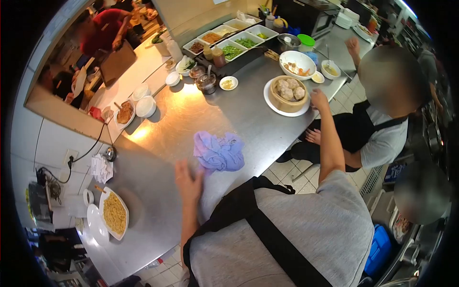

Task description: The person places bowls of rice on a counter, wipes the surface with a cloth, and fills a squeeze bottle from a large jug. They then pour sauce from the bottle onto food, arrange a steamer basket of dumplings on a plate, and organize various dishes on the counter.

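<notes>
My left hand [189,181] is held over the steel counter, fingers apart and a little blurred, with nothing in it. Just beyond it lies a crumpled purple cloth [219,150]. Stretched out to the far right, my right hand [319,100] has its fingers curled at the rim of a white plate [286,114]. On that plate stands a round bamboo steamer [277,98] with several pale dumplings [290,89] inside.
A co-worker [382,138] sits at the right edge. Ingredient trays [232,50] line the back, near a white bowl [297,62]. Fried rice [114,213] stands front left. A plate of browned food [125,113] and white bowls [146,106] are by the serving window.
</notes>
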`<state>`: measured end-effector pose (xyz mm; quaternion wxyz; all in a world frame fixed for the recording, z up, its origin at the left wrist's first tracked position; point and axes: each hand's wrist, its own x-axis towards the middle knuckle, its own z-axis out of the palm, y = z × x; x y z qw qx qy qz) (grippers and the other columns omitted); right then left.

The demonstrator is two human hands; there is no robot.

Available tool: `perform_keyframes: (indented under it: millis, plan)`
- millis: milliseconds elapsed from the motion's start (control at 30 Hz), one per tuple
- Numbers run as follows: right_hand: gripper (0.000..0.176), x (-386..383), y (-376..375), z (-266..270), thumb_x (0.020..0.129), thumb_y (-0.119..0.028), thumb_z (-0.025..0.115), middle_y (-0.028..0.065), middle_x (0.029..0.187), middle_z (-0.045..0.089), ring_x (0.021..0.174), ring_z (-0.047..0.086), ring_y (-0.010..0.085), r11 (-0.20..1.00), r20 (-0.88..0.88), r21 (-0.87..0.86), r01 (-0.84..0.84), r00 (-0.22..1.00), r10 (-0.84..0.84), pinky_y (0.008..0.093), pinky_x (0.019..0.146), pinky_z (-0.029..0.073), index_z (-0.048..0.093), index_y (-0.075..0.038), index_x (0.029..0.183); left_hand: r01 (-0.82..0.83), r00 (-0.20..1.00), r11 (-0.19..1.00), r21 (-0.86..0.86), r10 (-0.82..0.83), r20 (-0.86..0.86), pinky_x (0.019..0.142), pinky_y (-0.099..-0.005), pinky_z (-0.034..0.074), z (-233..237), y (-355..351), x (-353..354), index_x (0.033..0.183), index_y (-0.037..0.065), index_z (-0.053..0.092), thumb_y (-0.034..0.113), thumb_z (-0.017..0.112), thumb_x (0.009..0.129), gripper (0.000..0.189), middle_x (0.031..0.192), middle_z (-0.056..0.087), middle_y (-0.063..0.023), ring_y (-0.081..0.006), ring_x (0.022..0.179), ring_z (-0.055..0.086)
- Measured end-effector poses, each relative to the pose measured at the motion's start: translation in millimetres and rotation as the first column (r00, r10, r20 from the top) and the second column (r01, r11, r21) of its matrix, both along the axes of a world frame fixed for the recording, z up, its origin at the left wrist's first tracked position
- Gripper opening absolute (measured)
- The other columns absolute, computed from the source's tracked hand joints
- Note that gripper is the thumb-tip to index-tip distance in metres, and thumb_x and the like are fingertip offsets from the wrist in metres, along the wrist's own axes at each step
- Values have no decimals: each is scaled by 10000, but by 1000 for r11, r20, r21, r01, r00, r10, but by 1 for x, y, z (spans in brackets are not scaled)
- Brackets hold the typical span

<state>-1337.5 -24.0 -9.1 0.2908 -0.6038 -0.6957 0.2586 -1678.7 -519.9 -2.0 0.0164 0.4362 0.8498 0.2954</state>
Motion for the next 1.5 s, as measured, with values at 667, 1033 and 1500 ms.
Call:
perform_keyframes:
  millis: [667,1033,1500]
  plan:
    - [425,-263,-57,39,800,-256,677,195,1095,604,995,599,344,715,89,375,-590,790,606,429,820,487,583,-49,1159,-483,815,871,92,485,-316,879,-433,456,21,-90,1,988,50,612,160,708,699,324,1110,582,-163,-350,1038,555]
    - [754,-360,-16,69,734,-548,678,170,1322,524,1239,488,277,876,117,378,-300,954,276,611,1055,208,516,-42,1270,-821,518,569,56,782,-348,894,-505,410,1,-128,25,1169,64,548,281,677,775,467,1239,514,-195,-399,1135,481]
    - [401,-319,-217,163,715,-294,713,139,932,659,912,650,305,225,742,29,-974,172,648,427,734,525,576,-123,1051,-787,550,608,100,766,-333,884,-504,423,5,-136,26,1173,81,571,322,670,783,470,1233,525,-198,-386,1116,497]
